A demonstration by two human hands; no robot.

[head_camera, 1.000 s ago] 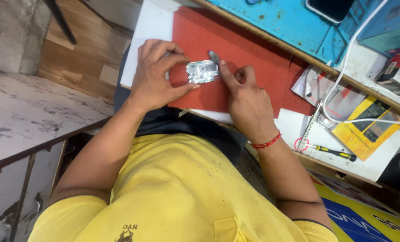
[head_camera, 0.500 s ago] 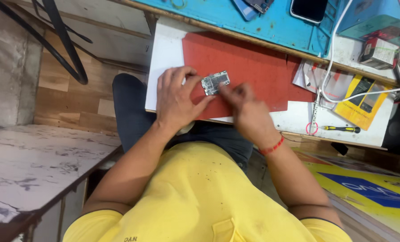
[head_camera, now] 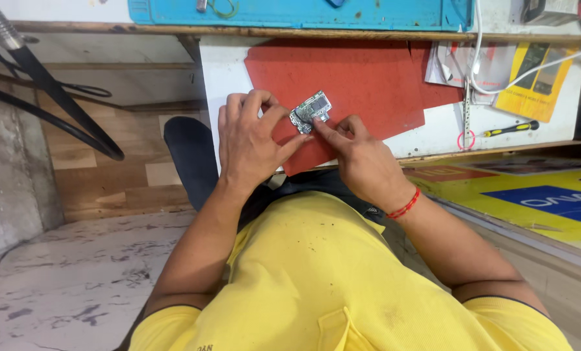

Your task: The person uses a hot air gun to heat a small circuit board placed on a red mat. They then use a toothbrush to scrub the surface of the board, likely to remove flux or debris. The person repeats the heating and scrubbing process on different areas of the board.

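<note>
I see one small circuit board (head_camera: 311, 110) lying on the one red mat (head_camera: 355, 84). My left hand (head_camera: 251, 140) curls and pinches the board at its left edge. My right hand (head_camera: 358, 156) is half closed, with one fingertip pressed on the board. One screwdriver (head_camera: 511, 129) lies well apart at the right.

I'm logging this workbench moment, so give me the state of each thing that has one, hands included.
Circuit board: bare, flat on the mat, pinched between both hands.
Left hand: fingers curled on the board's left edge.
Right hand: index fingertip pressing the board's lower edge.
Red mat: flat on the white work surface.
Screwdriver: lying unused, away from the hands.
White cable: loose, draped across the papers.
</note>
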